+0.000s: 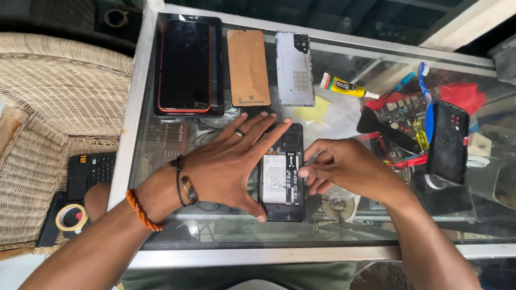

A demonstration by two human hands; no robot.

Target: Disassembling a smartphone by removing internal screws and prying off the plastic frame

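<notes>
You are bracing an opened phone (282, 173) flat on the glass bench (155, 148), its back cover off and its white-labelled battery (281, 178) showing. Your left hand (227, 166) is lying spread over the phone's left edge, fingers (257, 128) wide and flat, thumb pressing near the lower corner; it is pinning rather than gripping. Your right hand (341, 168) is curling in from the right, fingers narrow and bunched, the tips touching the battery's right edge, though I cannot tell whether they are pinching anything there.

The phone is looking thin, stiff and light, and likely to slide on the smooth glass, so your flat palm is doing useful work. The battery is probably glued in and soft enough to bend or puncture, so I would judge its long edge the safest place to take hold, prising gently and evenly.

Beyond your hands, a dark tablet (186, 64) is lying beside a tan panel (248, 68) and a grey phone back cover (294, 69), with a yellow glue tube (347, 88) and a black handset (447, 141) off to the right.
</notes>
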